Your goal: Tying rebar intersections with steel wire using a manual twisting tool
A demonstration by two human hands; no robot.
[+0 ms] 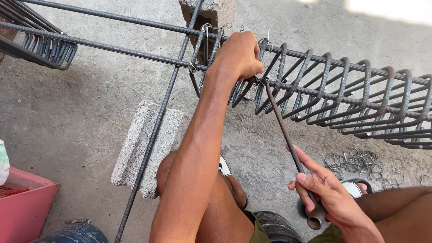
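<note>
Left hand point(239, 56) closed around the rebar cage point(360, 98) at a stirrup; right hand point(329, 195) gripping the tying hook point(288, 146), tip on a wire tie just beside the left fist; stirrups behind apparently tied; bunched ones beyond still untied; loose wire ties point(354, 159) near the right hand.

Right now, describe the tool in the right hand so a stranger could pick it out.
Start at the long rebar cage running right. Below it, the right hand grips a thin hooked rod, tip at the cage. Unlike the ribbed bars, it is smooth, loose, with a tubular handle.
</note>
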